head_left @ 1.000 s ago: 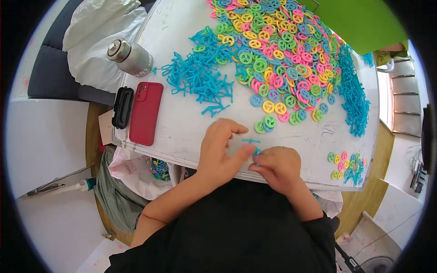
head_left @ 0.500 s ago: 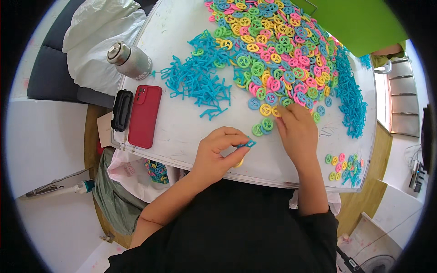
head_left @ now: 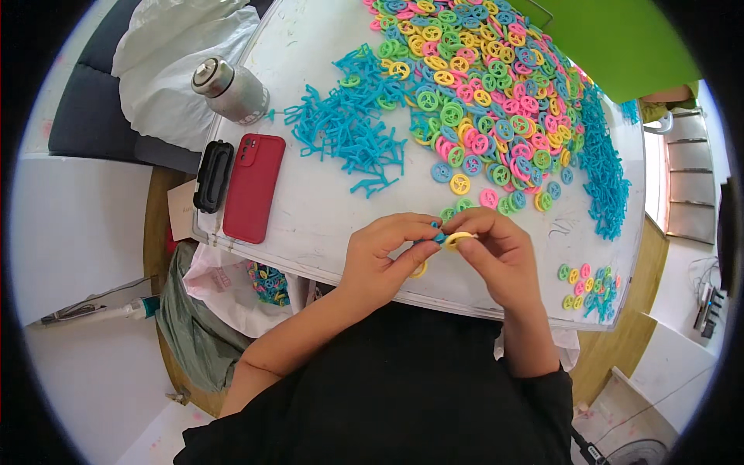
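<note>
Your left hand (head_left: 375,260) pinches a small blue plastic piece (head_left: 439,238) while your right hand (head_left: 502,260) holds a yellow wheel (head_left: 458,238) against it, over the white surface (head_left: 318,225).

At my fingers (head_left: 502,229) I count two yellow spoked plastic wheels (head_left: 460,239) and one blue plastic frame (head_left: 439,236); on the white desk (head_left: 314,217), one red phone (head_left: 254,190), one silver metal bottle (head_left: 235,93), one black oblong case (head_left: 213,177), uncountably many multicoloured wheels (head_left: 496,101) and at least two heaps of blue frames (head_left: 345,128).
</note>
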`<state>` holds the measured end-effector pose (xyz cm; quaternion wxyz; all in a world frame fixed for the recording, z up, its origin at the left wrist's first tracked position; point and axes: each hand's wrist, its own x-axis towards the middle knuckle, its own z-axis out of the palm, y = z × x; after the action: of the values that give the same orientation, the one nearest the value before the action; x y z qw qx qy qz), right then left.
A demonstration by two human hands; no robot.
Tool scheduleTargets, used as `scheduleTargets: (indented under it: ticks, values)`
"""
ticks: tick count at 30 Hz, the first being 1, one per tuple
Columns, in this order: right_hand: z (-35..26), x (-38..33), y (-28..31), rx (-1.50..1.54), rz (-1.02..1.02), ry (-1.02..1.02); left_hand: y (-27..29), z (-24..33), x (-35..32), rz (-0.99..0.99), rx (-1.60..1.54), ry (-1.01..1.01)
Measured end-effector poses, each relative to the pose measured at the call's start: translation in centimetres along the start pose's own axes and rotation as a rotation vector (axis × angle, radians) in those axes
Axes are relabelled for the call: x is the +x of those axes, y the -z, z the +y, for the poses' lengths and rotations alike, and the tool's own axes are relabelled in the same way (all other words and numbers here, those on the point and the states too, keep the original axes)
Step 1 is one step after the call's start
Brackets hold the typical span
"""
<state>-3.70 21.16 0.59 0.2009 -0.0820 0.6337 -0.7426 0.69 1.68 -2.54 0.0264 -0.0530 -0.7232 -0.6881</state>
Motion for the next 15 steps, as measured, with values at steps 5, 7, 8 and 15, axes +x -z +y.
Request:
scheduleTargets:
  ticks: [5, 7, 8, 15]
  values:
    - [1.3, -0.7, -0.9, 0.144, 0.063, -0.08, -0.6, 0.1, -0.2, 0.059, 0.052, -0.075]
    - [1.6, -1.0, -1.7, 0.201, 0.113, -0.106, -0.7, 0.0, -0.4, 0.095, 0.062, -0.113]
    - [1.8, -1.1, -2.1, 0.257, 0.164, -0.131, -0.7, 0.0, -0.5, 0.117, 0.177, -0.187]
    - [2.6, -1.4, -2.5, 0.331, 0.267, -0.149, -0.6, 0.7, -0.3, 0.08, 0.516, -0.445]
